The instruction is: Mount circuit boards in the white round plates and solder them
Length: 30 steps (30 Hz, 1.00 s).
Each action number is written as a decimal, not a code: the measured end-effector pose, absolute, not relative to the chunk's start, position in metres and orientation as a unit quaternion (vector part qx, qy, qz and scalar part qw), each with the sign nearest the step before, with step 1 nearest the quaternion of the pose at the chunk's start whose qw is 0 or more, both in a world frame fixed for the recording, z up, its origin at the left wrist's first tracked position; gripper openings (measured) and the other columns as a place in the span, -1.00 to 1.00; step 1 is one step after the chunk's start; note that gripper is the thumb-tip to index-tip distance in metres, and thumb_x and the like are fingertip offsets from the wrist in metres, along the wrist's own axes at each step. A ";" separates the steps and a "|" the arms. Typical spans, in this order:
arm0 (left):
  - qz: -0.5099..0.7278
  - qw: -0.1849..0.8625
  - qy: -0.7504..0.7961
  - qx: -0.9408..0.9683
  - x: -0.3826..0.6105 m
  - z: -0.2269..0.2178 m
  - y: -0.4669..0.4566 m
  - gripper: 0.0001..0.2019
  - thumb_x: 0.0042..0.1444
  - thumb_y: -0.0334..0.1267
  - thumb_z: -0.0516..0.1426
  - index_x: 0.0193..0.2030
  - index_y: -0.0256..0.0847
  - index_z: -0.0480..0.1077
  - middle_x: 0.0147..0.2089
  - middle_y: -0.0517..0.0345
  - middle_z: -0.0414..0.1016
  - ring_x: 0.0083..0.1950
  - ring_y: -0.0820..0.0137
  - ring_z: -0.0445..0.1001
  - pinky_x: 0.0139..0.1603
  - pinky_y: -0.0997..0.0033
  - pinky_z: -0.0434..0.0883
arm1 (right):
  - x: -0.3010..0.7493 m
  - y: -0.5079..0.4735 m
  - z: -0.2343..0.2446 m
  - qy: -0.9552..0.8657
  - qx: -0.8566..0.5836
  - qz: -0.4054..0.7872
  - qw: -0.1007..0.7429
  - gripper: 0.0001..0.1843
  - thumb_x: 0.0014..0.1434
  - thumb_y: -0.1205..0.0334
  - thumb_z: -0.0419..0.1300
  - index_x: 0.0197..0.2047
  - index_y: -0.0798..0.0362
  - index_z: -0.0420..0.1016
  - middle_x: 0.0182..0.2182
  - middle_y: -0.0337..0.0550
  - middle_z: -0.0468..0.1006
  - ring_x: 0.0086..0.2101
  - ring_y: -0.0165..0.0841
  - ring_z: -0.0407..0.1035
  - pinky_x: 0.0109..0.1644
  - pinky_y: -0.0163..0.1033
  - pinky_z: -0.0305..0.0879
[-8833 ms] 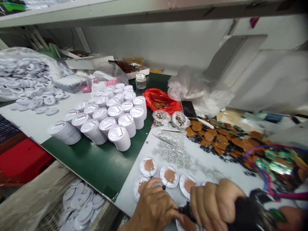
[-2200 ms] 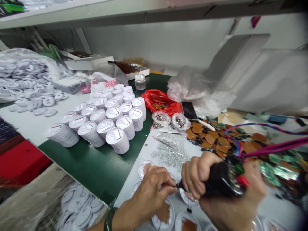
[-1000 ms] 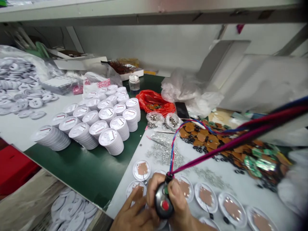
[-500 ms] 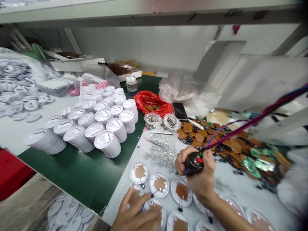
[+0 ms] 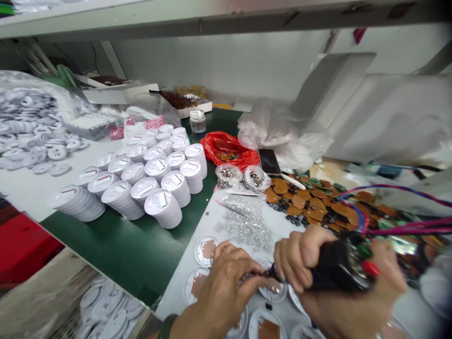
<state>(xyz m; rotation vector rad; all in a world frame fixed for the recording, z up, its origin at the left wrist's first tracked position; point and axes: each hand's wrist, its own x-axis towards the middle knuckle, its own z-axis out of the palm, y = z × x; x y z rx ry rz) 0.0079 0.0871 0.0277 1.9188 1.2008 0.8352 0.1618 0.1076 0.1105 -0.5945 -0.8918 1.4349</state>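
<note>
A black electric screwdriver with a red button and a green part lies in my right hand, fingers wrapped round it. It is tilted, its tip pointing left. Thumb and fingertips of my left hand are pinched together at that tip; whatever small thing sits between them is hidden. Below both hands lie several white round plastic discs, each bearing a brown square board. Another disc shows just beyond my left hand. Small silver screws are spread on the white surface ahead.
Stacks of white round cases stand on the green mat at left. Brown boards are heaped at right, near red and blue wires. A red bag, a phone and a low shelf edge lie beyond.
My left hand has moved up and right from the discs, fingers now pinched. My right hand has come nearer and right, tipping the screwdriver sideways so the tip meets my left fingers.
</note>
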 end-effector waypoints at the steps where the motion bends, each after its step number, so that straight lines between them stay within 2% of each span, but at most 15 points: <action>1: 0.324 0.367 0.467 0.736 0.009 0.027 0.088 -0.95 0.18 -0.36 0.36 -0.25 -0.17 0.59 -0.33 0.26 0.56 -0.18 0.33 0.52 0.22 0.04 0.18 | 0.162 0.106 0.111 -0.392 -0.259 0.626 0.622 -0.29 0.21 -0.41 0.04 -0.55 0.02 0.58 -0.75 -0.21 0.31 -0.70 -0.36 0.23 -0.62 -0.26 0.21; 3: 0.337 0.367 0.471 0.728 0.010 0.024 0.088 -0.86 0.11 -0.36 0.41 -0.38 -0.20 0.54 -0.39 0.29 0.54 -0.22 0.34 0.51 0.16 0.08 0.20 | 0.164 0.105 0.111 -0.389 -0.259 0.634 0.616 -0.29 0.21 -0.42 0.03 -0.55 0.02 0.59 -0.76 -0.21 0.31 -0.70 -0.36 0.22 -0.62 -0.25 0.21; 6: 0.375 0.339 0.447 0.738 0.009 0.017 0.087 -0.76 0.03 -0.28 0.46 -0.43 -0.22 0.49 -0.42 0.33 0.52 -0.30 0.39 0.48 0.12 0.12 0.20 | 0.167 0.103 0.111 -0.374 -0.256 0.651 0.609 -0.31 0.20 -0.40 0.05 -0.54 0.01 0.59 -0.75 -0.21 0.30 -0.70 -0.36 0.22 -0.61 -0.24 0.20; 9: 0.394 0.319 0.415 0.755 0.008 0.012 0.086 -0.75 0.13 -0.19 0.40 -0.42 -0.22 0.46 -0.42 0.34 0.53 -0.31 0.42 0.47 0.14 0.14 0.18 | 0.169 0.101 0.111 -0.368 -0.254 0.665 0.599 -0.33 0.19 -0.40 0.06 -0.55 0.01 0.58 -0.75 -0.21 0.31 -0.70 -0.35 0.23 -0.62 -0.24 0.19; 15: 0.391 0.324 0.371 0.777 0.008 0.015 0.083 -0.76 0.32 -0.16 0.24 -0.37 -0.18 0.49 -0.36 0.30 0.55 -0.26 0.42 0.49 0.23 0.17 0.14 | 0.170 0.097 0.114 -0.349 -0.242 0.667 0.612 -0.31 0.22 -0.40 0.02 -0.55 0.00 0.57 -0.77 -0.26 0.27 -0.73 -0.40 0.17 -0.64 -0.27 0.12; 20: 0.384 0.316 0.353 0.793 0.009 0.018 0.077 -0.69 0.34 -0.02 0.19 -0.34 -0.17 0.49 -0.36 0.30 0.56 -0.26 0.44 0.52 0.20 0.23 0.22 | 0.177 0.088 0.114 -0.342 -0.223 0.694 0.593 -0.27 0.25 -0.41 -0.07 -0.52 -0.02 0.57 -0.78 -0.29 0.20 -0.73 -0.41 0.13 -0.60 -0.25 0.10; 23: 0.370 0.237 0.342 0.831 0.005 0.016 0.068 -0.73 0.35 0.00 0.17 -0.21 -0.14 0.51 -0.31 0.30 0.59 -0.22 0.43 0.52 0.25 0.26 0.20 | 0.189 0.076 0.107 -0.343 -0.231 0.728 0.547 -0.26 0.21 -0.46 -0.04 -0.46 -0.01 0.60 -0.72 -0.23 0.29 -0.66 -0.37 0.21 -0.51 -0.22 0.18; 25: 0.373 0.160 0.319 0.856 0.002 0.011 0.059 -0.74 0.39 0.00 0.13 -0.17 -0.12 0.50 -0.30 0.34 0.60 -0.21 0.45 0.52 0.37 0.30 0.10 | 0.196 0.067 0.098 -0.341 -0.248 0.744 0.519 -0.27 0.20 -0.48 -0.01 -0.43 0.00 0.61 -0.67 -0.18 0.35 -0.62 -0.34 0.25 -0.49 -0.20 0.22; 27: 0.395 0.084 0.286 0.869 0.001 0.002 0.050 -0.74 0.43 -0.06 0.10 -0.22 -0.11 0.50 -0.32 0.38 0.61 -0.17 0.47 0.53 0.48 0.31 -0.03 | 0.200 0.059 0.087 -0.332 -0.266 0.748 0.509 -0.27 0.18 -0.50 -0.01 -0.42 -0.01 0.60 -0.65 -0.16 0.35 -0.62 -0.31 0.24 -0.56 -0.21 0.20; 30: 0.408 0.020 0.252 0.877 0.000 -0.014 0.040 -0.75 0.45 -0.23 0.09 -0.28 -0.09 0.50 -0.26 0.45 0.65 0.00 0.46 0.54 0.57 0.21 -0.13 | 0.200 0.052 0.072 -0.320 -0.291 0.743 0.512 -0.30 0.15 -0.50 0.02 -0.45 -0.04 0.57 -0.67 -0.15 0.31 -0.65 -0.29 0.20 -0.66 -0.20 0.14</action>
